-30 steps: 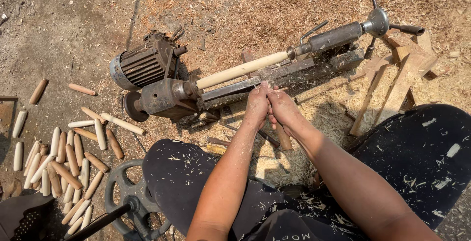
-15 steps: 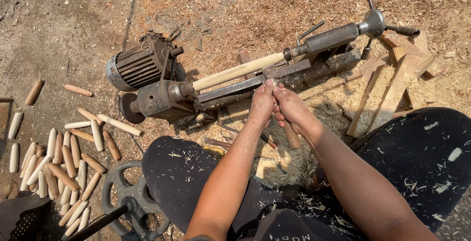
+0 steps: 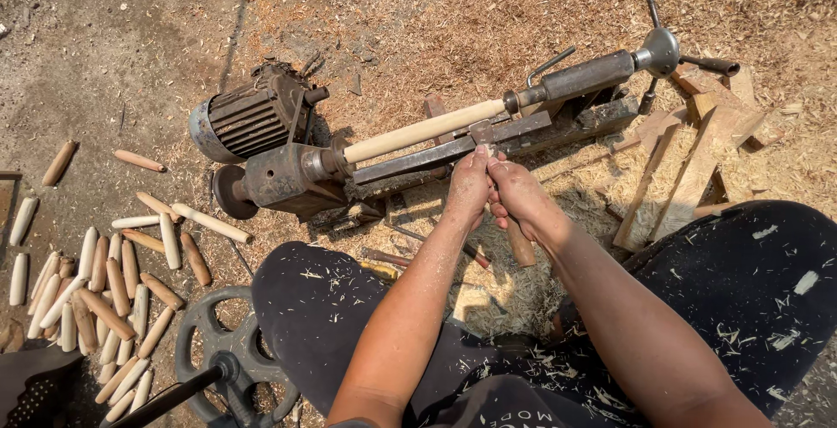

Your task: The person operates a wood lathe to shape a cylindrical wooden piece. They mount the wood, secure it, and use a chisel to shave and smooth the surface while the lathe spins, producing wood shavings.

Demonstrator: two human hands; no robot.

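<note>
Here, seen from the head camera, both forearms reach forward and the left hand [image 3: 469, 186] and right hand [image 3: 516, 194] close together around a wooden-handled chisel [image 3: 520, 241], just below the pale wooden rod [image 3: 423, 130] mounted in the rusty lathe [image 3: 288, 175] on the sawdust-covered ground [image 3: 488, 10].

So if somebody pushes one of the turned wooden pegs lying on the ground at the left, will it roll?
Probably: the pegs look round and smooth, so one likely rolls sideways. Being plain wood, they seem stiff and fairly light. The rough ground may stop it soon.
</note>
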